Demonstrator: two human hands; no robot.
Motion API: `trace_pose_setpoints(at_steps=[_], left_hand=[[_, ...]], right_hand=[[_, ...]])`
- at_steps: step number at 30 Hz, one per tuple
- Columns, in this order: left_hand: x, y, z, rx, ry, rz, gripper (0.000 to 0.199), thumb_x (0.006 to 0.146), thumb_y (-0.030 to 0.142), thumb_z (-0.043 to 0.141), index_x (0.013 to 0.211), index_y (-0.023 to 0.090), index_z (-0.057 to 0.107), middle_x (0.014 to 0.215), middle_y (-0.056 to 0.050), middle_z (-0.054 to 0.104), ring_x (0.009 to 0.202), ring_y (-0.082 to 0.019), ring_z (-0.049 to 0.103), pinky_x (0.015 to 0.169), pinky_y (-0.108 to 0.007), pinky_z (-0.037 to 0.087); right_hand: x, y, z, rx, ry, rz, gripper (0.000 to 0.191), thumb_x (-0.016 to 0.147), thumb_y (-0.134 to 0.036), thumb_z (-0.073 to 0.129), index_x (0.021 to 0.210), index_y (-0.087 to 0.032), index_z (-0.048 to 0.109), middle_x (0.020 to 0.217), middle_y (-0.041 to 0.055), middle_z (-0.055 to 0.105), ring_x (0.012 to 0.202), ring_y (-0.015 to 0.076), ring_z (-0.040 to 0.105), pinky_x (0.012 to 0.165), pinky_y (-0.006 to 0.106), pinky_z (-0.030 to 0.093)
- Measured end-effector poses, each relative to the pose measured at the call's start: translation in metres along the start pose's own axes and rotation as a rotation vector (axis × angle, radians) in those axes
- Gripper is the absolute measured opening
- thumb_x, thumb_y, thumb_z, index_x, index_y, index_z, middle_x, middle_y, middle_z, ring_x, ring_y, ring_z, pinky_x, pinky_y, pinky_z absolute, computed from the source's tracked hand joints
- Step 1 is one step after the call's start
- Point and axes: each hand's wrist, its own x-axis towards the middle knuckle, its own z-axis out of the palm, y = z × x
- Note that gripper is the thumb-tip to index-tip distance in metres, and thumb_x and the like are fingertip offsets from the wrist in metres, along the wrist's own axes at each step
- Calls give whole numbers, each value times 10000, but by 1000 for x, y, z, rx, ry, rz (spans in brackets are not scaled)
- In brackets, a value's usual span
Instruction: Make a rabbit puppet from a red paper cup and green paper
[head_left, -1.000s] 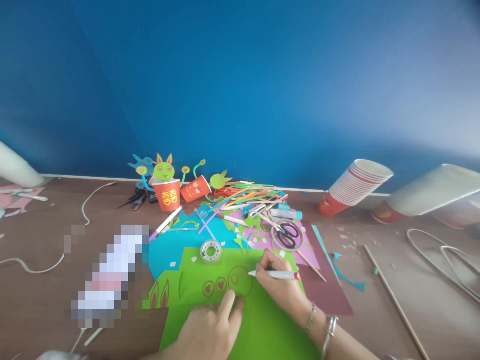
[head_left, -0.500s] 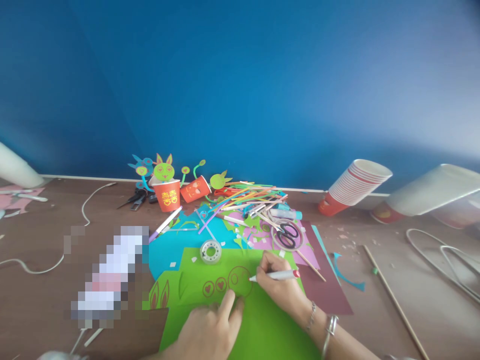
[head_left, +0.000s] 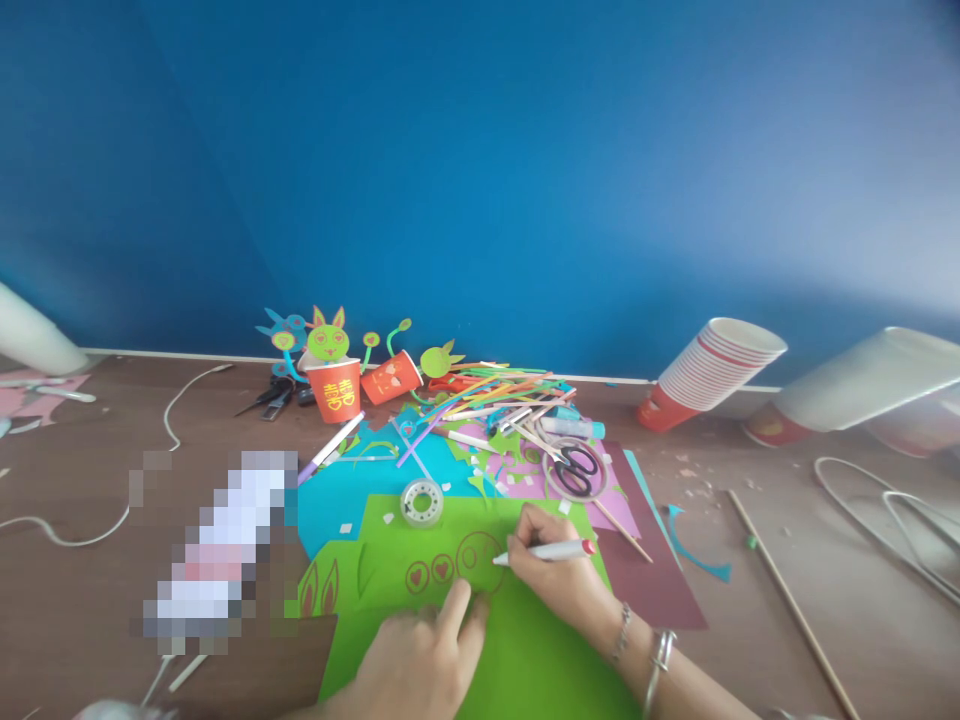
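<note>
My right hand (head_left: 559, 570) grips a white marker (head_left: 555, 551) with a red end, its tip at the edge of a large circle drawn on a green paper sheet (head_left: 540, 650). Smaller drawn circles with hearts and two pointed ear shapes line up to the left. Below the drawings my left hand (head_left: 420, 650) presses on the sheet, its index finger stretched out and some fingers partly hidden. A roll of clear tape (head_left: 421, 503) lies on the sheet's upper part.
Behind lie straws (head_left: 510, 390), black-handled scissors (head_left: 575, 470) and paper scraps. Decorated red cups (head_left: 335, 392) stand back left; a leaning cup stack (head_left: 712, 370) is back right. A wooden stick (head_left: 787, 600) and cable (head_left: 855, 500) lie right. Blue wall (head_left: 480, 180) behind.
The marker in my right hand has shifted slightly left along the circle's edge. My left hand stays in place on the green sheet.
</note>
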Motion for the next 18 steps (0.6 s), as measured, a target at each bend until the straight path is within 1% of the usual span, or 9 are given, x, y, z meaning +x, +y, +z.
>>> trace_pose_setpoints(at_steps=[3,7,12,14,18], left_hand=[[0,0,0,11,1,3,429,834,100,434,1260,97,484,1118,-175,596,479,-127,617,384,-239,513],[0,-1,-1,10,-6,11,424,834,103,441,1255,100,492,1125,-181,597,500,-129,629,392,-226,515],[0,-1,-2,-17,-6,17,430,838,90,423,1265,84,482,1138,-193,596,517,-146,636,394,-256,530],[0,-2,-4,-28,-34,12,434,843,88,414,1272,86,478,1153,-195,592,522,-151,640,401,-264,536],[1,-2,-7,-70,-78,-10,453,845,62,388,1289,99,466,1208,-203,567,597,-169,666,440,-270,554]], right_hand=[[0,-1,1,-16,-10,13,231,704,-197,495,546,-232,328,479,-72,347,450,95,335,422,218,269],[1,0,2,-33,-10,24,224,710,-200,503,553,-228,345,482,-71,361,459,94,341,428,214,268],[1,3,3,-31,-3,25,230,728,-206,526,559,-223,370,487,-62,406,462,95,361,443,218,286],[2,2,2,14,1,25,227,734,-223,542,569,-224,387,483,-55,448,451,98,374,438,223,292],[1,-1,-2,256,37,-6,243,785,-330,540,604,-229,415,479,-32,528,443,115,438,444,235,333]])
